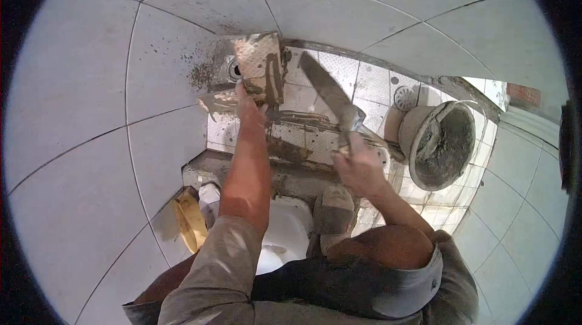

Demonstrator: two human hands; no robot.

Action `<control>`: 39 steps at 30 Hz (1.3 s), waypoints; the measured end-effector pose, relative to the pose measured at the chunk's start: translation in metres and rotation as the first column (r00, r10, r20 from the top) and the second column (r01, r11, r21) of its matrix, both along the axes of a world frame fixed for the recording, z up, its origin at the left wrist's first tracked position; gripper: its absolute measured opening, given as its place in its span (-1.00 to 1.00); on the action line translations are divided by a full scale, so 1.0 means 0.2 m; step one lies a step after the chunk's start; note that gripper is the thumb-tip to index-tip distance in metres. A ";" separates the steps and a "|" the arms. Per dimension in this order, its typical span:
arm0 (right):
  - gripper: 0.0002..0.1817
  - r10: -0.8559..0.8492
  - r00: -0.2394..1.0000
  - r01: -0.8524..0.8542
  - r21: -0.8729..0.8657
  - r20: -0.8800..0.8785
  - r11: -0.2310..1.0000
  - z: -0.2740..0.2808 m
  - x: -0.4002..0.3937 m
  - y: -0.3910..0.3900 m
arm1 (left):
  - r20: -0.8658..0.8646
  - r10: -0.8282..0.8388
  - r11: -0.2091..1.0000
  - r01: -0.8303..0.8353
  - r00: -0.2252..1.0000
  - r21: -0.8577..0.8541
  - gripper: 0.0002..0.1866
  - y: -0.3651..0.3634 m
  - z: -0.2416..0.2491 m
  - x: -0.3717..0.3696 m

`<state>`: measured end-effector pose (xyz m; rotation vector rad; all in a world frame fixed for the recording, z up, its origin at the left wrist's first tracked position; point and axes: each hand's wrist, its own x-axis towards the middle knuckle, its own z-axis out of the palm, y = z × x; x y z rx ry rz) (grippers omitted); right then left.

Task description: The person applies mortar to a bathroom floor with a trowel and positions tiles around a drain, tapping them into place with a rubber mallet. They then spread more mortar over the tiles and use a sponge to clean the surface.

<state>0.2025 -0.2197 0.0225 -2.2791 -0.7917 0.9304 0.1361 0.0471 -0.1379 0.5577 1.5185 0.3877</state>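
Observation:
My left hand [250, 109] grips the lower edge of a tile [251, 55], its fingers partly hidden. The tile is tilted up near the wall corner, with grey mortar smeared over its right and lower parts. In my closed right hand [361, 164] is a trowel [326, 87], held by the handle. Its long, mortar-stained blade points up and left, apart from the tile. To the right of the trowel stands a bucket [407, 143] containing grey mortar [447, 143].
A round floor drain [405, 98] lies left of the bucket. Beside the tile, a pipe opening [234, 69] shows at the wall. Near my legs are a white ceramic fixture [290, 222] and a yellow container [190, 219]. Tiled walls enclose the left and far sides.

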 end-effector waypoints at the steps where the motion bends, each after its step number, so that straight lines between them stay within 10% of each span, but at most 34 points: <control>1: -0.54 -0.049 0.998 0.049 -0.017 0.029 0.999 0.03 0.03 -0.05 | 0.001 -0.008 1.000 0.008 1.000 -0.028 -0.27 0.02 0.01 -0.03; 6: -0.69 -0.324 0.945 0.319 0.091 0.047 0.943 0.10 0.10 -0.56 | 0.245 -0.055 0.994 0.075 0.968 -0.073 -0.33 0.01 0.07 -0.23; 10: -0.86 -0.790 0.604 0.794 0.171 -0.110 0.583 0.21 0.03 -0.88 | 0.170 0.022 0.998 -0.011 0.985 -0.065 -0.32 -0.06 0.05 -0.41; 17: -0.68 -0.807 0.588 0.722 -0.416 -0.054 0.553 0.12 0.27 -1.27 | 0.129 -0.160 0.987 0.161 0.979 0.003 -0.32 -0.11 0.13 -0.58; 19: -0.67 -0.711 0.703 0.668 -0.317 -0.028 0.673 -0.12 0.36 -1.48 | 0.027 -0.220 0.975 0.220 0.975 0.002 -0.30 -0.08 0.16 -0.61; 22: -0.65 -0.535 0.844 0.519 -0.313 0.040 0.795 -0.11 0.42 -1.33 | -0.175 -0.290 0.955 0.297 0.941 0.011 -0.26 -0.04 0.25 -0.63; 24: -0.67 -0.004 0.837 0.364 -0.551 0.547 0.751 -0.12 0.45 -1.25 | -0.277 -0.285 0.953 0.302 0.918 0.018 -0.24 -0.03 0.31 -0.64; 25: -0.67 -0.095 0.799 0.434 -0.460 0.594 0.774 0.01 0.45 -1.02 | -0.322 -0.300 0.944 0.327 0.898 0.032 -0.25 -0.03 0.31 -0.66; 28: -0.70 -0.354 0.808 0.409 -0.016 0.471 0.913 0.07 0.42 -0.49 | -0.340 -0.262 0.956 0.292 0.903 0.040 -0.25 -0.05 0.35 -0.65; 30: -0.65 -0.320 0.938 0.316 0.050 0.131 0.947 -0.02 0.40 -0.08 | -0.316 -0.191 0.977 0.211 0.929 0.029 -0.24 -0.07 0.38 -0.67; 33: -0.64 -0.143 0.986 0.130 0.142 0.088 0.981 -0.52 0.43 0.39 | -0.143 -0.181 0.983 0.181 0.973 -0.014 -0.13 -0.08 0.36 -0.74; 36: -0.55 -0.161 0.981 0.163 0.003 -0.111 0.987 -0.91 0.51 0.74 | -0.132 -0.183 0.980 0.191 0.974 0.052 -0.03 -0.08 0.20 -0.84; 39: -0.59 -0.099 0.993 0.106 -0.114 0.064 0.988 -1.14 0.58 0.98 | -0.425 -0.253 0.964 0.262 0.869 -0.040 0.05 -0.05 0.07 -0.91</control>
